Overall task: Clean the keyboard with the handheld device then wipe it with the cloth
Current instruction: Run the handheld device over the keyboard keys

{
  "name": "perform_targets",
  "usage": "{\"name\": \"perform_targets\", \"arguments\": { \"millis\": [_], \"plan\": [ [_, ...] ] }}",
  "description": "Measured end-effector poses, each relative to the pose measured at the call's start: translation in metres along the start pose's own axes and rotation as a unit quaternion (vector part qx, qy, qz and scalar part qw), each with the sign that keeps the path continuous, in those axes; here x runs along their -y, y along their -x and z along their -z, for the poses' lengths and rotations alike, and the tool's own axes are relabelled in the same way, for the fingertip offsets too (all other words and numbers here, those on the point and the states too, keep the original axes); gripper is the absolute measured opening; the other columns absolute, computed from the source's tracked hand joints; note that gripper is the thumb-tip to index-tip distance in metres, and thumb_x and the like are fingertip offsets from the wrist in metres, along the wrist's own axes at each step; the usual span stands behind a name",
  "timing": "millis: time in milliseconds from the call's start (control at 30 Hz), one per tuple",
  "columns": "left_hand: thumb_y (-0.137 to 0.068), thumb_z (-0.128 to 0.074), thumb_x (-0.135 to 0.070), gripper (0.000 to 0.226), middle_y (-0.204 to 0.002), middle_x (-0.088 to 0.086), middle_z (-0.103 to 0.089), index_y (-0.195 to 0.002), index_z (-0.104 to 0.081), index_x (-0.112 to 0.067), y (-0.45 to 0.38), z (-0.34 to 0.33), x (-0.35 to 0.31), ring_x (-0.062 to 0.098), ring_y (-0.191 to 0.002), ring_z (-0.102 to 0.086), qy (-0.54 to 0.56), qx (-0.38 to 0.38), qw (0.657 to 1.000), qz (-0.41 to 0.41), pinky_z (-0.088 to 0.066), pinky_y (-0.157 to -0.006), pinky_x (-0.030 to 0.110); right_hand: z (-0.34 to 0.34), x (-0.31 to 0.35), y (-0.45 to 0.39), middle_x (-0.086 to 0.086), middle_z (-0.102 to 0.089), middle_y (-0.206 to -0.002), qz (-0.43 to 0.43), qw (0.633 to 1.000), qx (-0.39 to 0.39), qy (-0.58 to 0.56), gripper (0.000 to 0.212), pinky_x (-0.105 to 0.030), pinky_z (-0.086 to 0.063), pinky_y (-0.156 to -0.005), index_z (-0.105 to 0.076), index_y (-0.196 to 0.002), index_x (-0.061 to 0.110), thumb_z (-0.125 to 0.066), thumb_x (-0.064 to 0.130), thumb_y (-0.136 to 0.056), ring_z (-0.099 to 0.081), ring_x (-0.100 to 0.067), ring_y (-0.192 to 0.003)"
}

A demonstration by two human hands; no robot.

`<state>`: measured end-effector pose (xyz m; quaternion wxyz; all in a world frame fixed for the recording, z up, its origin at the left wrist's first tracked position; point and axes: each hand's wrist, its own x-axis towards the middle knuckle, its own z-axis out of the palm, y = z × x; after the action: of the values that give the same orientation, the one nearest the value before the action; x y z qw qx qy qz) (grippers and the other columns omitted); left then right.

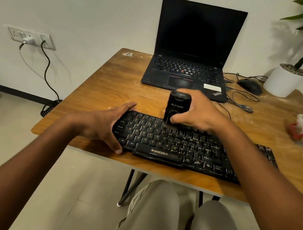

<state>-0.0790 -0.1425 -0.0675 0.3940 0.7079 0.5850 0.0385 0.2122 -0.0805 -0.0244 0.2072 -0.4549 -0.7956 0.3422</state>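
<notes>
R fingers [176, 119] wrapped round the handheld device [178, 106], light & rigid, brush on the keyboard [181, 146] far row mid-tabletop [97, 89]; L hand [106, 126] flat, steadying its left end.

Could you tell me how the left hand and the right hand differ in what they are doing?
The left hand lies spread on the keyboard's left end, steadying it; the right hand grips the handheld device upright, its brush on the top rows. Both work over the same black keyboard.
</notes>
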Motion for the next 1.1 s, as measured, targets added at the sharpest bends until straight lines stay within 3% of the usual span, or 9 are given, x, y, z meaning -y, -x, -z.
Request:
{"name": "perform_targets", "arguments": {
  "millis": [133, 233, 367, 533, 600, 733, 833, 933, 1100],
  "plan": [
    [-0.054, -0.101, -0.029, 0.151, -0.163, -0.007, -0.025, -0.153, 0.009, -0.060, -0.001, -0.001, 0.000, 0.016, -0.138, -0.035, -0.003, -0.003, 1.000, -0.001, -0.036, -0.116, 0.039, -0.003, -0.012, -0.007, 0.009, -0.067, -0.097, 0.006, 0.999, -0.037, 0.025, 0.047, -0.024, -0.054, -0.068, -0.060, -0.100, 0.034, -0.086, 0.008, -0.071, -0.064, -0.007, -0.088],
    [-0.052, -0.101, -0.031, 0.152, -0.162, -0.007, -0.026, -0.152, 0.009, -0.062, -0.002, 0.000, 0.001, 0.017, -0.138, -0.036, 0.000, -0.001, 1.000, 0.000, -0.036, -0.115, 0.039, -0.004, -0.023, -0.015, 0.013, -0.065, -0.097, 0.002, 0.996, -0.072, 0.051, 0.050, -0.019, -0.048, -0.070, -0.061, -0.105, 0.034, -0.086, 0.011, -0.069, -0.063, -0.009, -0.091],
    [-0.052, -0.101, -0.031, 0.152, -0.162, -0.007, -0.026, -0.152, 0.009, -0.063, -0.002, -0.001, 0.002, 0.015, -0.136, -0.036, 0.001, -0.001, 1.000, 0.001, -0.037, -0.115, 0.038, 0.000, -0.022, -0.006, 0.011, -0.066, -0.100, 0.009, 0.995, -0.099, -0.007, 0.053, -0.024, -0.055, -0.074, -0.060, -0.110, 0.032, -0.087, 0.010, -0.070, -0.064, -0.006, -0.094],
    [-0.053, -0.101, -0.029, 0.151, -0.160, -0.008, -0.026, -0.152, 0.009, -0.062, -0.003, 0.000, 0.001, 0.015, -0.135, -0.035, 0.000, 0.000, 1.000, 0.003, -0.037, -0.114, 0.038, 0.001, -0.014, 0.009, 0.004, -0.068, -0.098, 0.028, 0.999, -0.018, -0.027, 0.047, -0.029, -0.060, -0.068, -0.061, -0.105, 0.029, -0.086, 0.008, -0.072, -0.067, -0.010, -0.088],
    [-0.055, -0.101, -0.026, 0.151, -0.160, -0.009, -0.026, -0.154, 0.009, -0.059, -0.003, -0.001, 0.001, 0.014, -0.136, -0.035, 0.001, 0.003, 1.000, 0.000, -0.036, -0.113, 0.034, -0.006, -0.018, 0.003, 0.004, -0.068, -0.099, 0.021, 0.999, -0.027, -0.005, 0.046, -0.033, -0.059, -0.074, -0.061, -0.104, 0.029, -0.086, 0.011, -0.070, -0.067, -0.014, -0.092],
    [-0.056, -0.100, -0.024, 0.151, -0.161, -0.009, -0.025, -0.155, 0.009, -0.056, -0.002, 0.000, 0.000, 0.014, -0.137, -0.034, 0.007, 0.000, 1.000, 0.001, -0.033, -0.112, 0.032, -0.010, -0.018, -0.014, 0.014, -0.065, -0.098, 0.026, 0.997, -0.070, 0.022, 0.051, -0.015, -0.049, -0.065, -0.059, -0.108, 0.034, -0.086, 0.013, -0.070, -0.063, -0.005, -0.093],
    [-0.055, -0.101, -0.026, 0.151, -0.161, -0.008, -0.027, -0.154, 0.008, -0.059, -0.002, -0.001, 0.000, 0.015, -0.137, -0.035, 0.006, -0.002, 1.000, 0.003, -0.034, -0.113, 0.034, -0.006, -0.015, -0.018, 0.011, -0.066, -0.099, 0.033, 0.995, -0.094, 0.009, 0.049, -0.022, -0.053, -0.073, -0.059, -0.106, 0.032, -0.086, 0.012, -0.070, -0.064, -0.013, -0.095],
    [-0.053, -0.101, -0.029, 0.151, -0.158, -0.008, -0.029, -0.152, 0.008, -0.062, -0.001, -0.001, 0.001, 0.016, -0.135, -0.038, 0.003, -0.004, 1.000, 0.004, -0.037, -0.114, 0.038, -0.007, -0.006, -0.014, 0.004, -0.069, -0.099, 0.044, 0.997, -0.059, -0.032, 0.045, -0.028, -0.055, -0.079, -0.061, -0.106, 0.024, -0.085, 0.009, -0.072, -0.066, -0.011, -0.094],
    [-0.050, -0.102, -0.033, 0.151, -0.160, -0.010, -0.028, -0.150, 0.007, -0.065, -0.002, -0.001, 0.003, 0.017, -0.137, -0.038, 0.007, -0.004, 1.000, -0.003, -0.036, -0.118, 0.044, -0.016, -0.014, -0.018, 0.006, -0.070, -0.097, 0.033, 0.999, -0.027, -0.026, 0.044, -0.021, -0.055, -0.071, -0.063, -0.106, 0.026, -0.085, 0.009, -0.072, -0.067, -0.004, -0.088]
  ]
}}
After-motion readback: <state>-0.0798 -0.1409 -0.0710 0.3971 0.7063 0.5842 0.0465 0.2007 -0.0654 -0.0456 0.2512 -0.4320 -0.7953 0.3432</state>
